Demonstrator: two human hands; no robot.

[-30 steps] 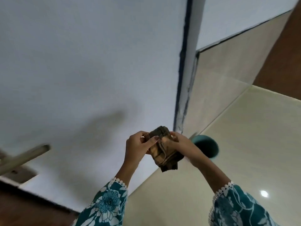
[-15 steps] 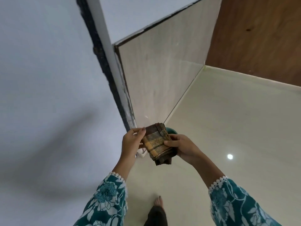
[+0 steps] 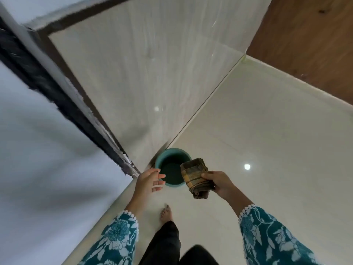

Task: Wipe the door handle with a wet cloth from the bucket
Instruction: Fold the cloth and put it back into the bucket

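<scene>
A folded brown and yellow checked cloth [image 3: 194, 174] is gripped in my right hand [image 3: 219, 183], held just above the right rim of a teal bucket [image 3: 162, 159]. The bucket stands on the floor in the corner by the wall, with dark water inside. My left hand [image 3: 149, 180] hovers beside the bucket's left rim, fingers spread and holding nothing. The door handle is out of view.
A white door [image 3: 38, 178] fills the left side, with its dark frame edge [image 3: 63, 104] running diagonally. A beige tiled wall [image 3: 152, 64] meets the glossy floor [image 3: 267, 140] behind the bucket. A brown wooden panel [image 3: 309, 44] stands at the far right. My bare foot [image 3: 166, 214] is below the bucket.
My view has swung down from the door to the floor and bucket. My left hand has let go of the cloth, which now sits in my right hand alone.
</scene>
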